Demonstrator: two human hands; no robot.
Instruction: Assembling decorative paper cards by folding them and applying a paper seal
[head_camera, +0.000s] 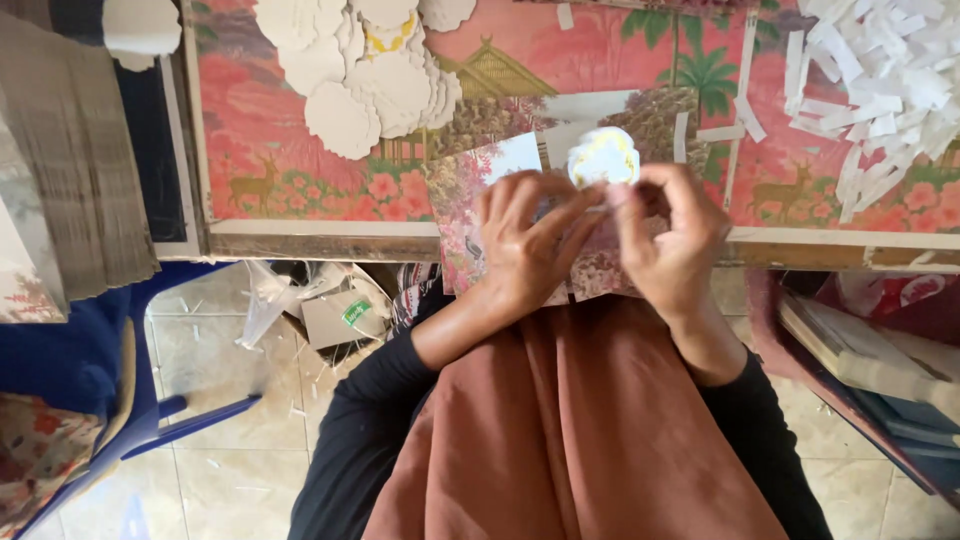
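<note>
My left hand (528, 235) and my right hand (672, 235) meet over the table's near edge. Both pinch a small round white paper cutout with a yellow scalloped rim (603, 157), held upright between the fingertips. Under my hands lies a floral patterned paper sheet (462, 200) that hangs over the table edge toward my lap. A heap of similar white scalloped cutouts (365, 75) lies farther back on the table, left of my hands.
The table has a pink pictorial cover (270, 130) with deer and palms. White paper strips (880, 80) pile at the far right. A corrugated cardboard stack (70, 150) stands left, a blue chair (130, 400) below it. Books (860, 350) sit lower right; scraps litter the tiled floor (230, 400).
</note>
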